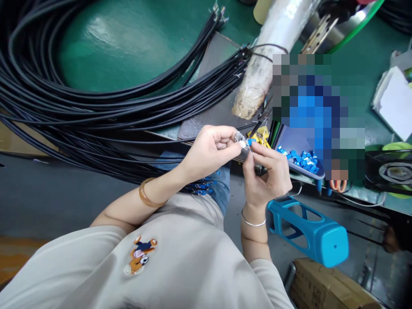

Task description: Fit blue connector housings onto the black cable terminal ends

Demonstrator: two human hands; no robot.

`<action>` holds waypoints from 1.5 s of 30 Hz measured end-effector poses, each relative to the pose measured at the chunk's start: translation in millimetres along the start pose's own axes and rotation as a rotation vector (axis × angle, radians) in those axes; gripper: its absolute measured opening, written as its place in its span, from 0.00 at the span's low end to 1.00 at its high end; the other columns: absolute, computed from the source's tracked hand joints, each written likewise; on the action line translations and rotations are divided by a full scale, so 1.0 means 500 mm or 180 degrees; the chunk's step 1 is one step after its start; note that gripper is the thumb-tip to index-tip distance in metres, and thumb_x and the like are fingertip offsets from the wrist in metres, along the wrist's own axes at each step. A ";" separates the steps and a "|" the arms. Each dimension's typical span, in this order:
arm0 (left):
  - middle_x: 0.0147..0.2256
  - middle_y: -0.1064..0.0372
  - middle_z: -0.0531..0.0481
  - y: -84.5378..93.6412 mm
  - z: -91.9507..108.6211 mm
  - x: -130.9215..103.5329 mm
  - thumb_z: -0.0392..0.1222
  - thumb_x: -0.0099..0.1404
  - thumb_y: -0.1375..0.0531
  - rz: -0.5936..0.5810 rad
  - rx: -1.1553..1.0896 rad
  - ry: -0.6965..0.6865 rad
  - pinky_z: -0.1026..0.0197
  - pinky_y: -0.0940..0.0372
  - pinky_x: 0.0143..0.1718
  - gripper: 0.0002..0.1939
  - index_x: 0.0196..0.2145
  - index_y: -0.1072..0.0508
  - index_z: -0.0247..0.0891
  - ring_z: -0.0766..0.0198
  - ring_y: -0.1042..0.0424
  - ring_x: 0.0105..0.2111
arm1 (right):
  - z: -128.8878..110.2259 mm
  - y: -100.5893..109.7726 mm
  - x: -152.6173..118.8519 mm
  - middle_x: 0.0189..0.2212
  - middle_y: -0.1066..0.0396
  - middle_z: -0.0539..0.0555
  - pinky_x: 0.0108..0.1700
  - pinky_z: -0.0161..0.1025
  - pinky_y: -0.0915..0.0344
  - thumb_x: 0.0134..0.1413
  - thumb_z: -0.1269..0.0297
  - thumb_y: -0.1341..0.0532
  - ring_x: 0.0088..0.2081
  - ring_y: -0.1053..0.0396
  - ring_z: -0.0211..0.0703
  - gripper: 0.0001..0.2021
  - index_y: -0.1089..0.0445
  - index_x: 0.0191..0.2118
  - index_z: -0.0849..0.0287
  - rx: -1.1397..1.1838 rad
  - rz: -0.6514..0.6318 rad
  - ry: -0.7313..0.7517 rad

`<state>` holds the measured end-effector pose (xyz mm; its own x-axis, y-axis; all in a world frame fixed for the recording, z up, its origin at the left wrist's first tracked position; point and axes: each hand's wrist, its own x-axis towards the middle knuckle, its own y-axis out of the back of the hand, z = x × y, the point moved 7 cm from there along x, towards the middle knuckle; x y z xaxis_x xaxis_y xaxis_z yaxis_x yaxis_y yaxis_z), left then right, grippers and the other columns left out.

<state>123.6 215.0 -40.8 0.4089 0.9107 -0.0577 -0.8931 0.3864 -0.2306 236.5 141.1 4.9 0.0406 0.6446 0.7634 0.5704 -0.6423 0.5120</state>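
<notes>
My left hand (pixel 212 150) is closed in a pinch around the stripped end of a black cable (pixel 184 140). A small blue connector (pixel 251 141) sits at the cable's tip, between my two hands. My right hand (pixel 268 171) is closed too, its thumb and index finger pinching a thin wire (pixel 250 149) right beside the connector. Fingers partly hide how the wire meets the connector. Under my left forearm, several finished-looking cable ends with blue connectors (pixel 203 188) lie across my lap.
A big bundle of black cables (pixel 138 101) spreads over the green table (pixel 106 38). Beyond my right hand is a grey-blue tray (pixel 317 175) of loose blue connectors (pixel 302 161). A plastic-wrapped roll (pixel 267 60), yellow pieces (pixel 262 135), a turquoise stool-like frame (pixel 333 244) and cardboard box (pixel 322 285) stand nearby.
</notes>
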 end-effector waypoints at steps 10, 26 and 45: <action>0.20 0.40 0.55 0.005 0.003 0.012 0.34 0.59 0.40 0.0084 -0.0086 -0.0027 0.71 0.46 0.21 0.07 0.24 0.30 0.33 0.75 0.43 0.20 | 0.004 -0.005 0.014 0.38 0.20 0.52 0.43 0.39 0.24 0.55 0.75 0.34 0.39 0.21 0.41 0.07 0.29 0.37 0.57 -0.0083 -0.0060 0.0180; 0.20 0.41 0.56 0.007 0.004 0.013 0.33 0.57 0.41 -0.0016 -0.0121 0.0107 0.71 0.48 0.20 0.05 0.24 0.30 0.33 0.76 0.46 0.20 | -0.004 -0.006 0.012 0.38 0.20 0.51 0.43 0.37 0.24 0.53 0.74 0.34 0.38 0.21 0.39 0.08 0.31 0.35 0.57 -0.0262 -0.0115 0.0312; 0.20 0.47 0.56 0.007 0.020 0.007 0.33 0.60 0.43 -0.0053 0.0500 -0.0090 0.68 0.53 0.20 0.07 0.24 0.31 0.34 0.75 0.50 0.20 | -0.004 -0.002 0.010 0.36 0.20 0.51 0.40 0.38 0.23 0.51 0.74 0.32 0.36 0.21 0.41 0.09 0.30 0.35 0.57 -0.0251 0.0042 0.0247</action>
<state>120.0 221.2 -32.0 0.4204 0.9069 -0.0272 -0.9055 0.4174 -0.0765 234.6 143.9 8.9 -0.0178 0.6038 0.7970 0.5037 -0.6832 0.5288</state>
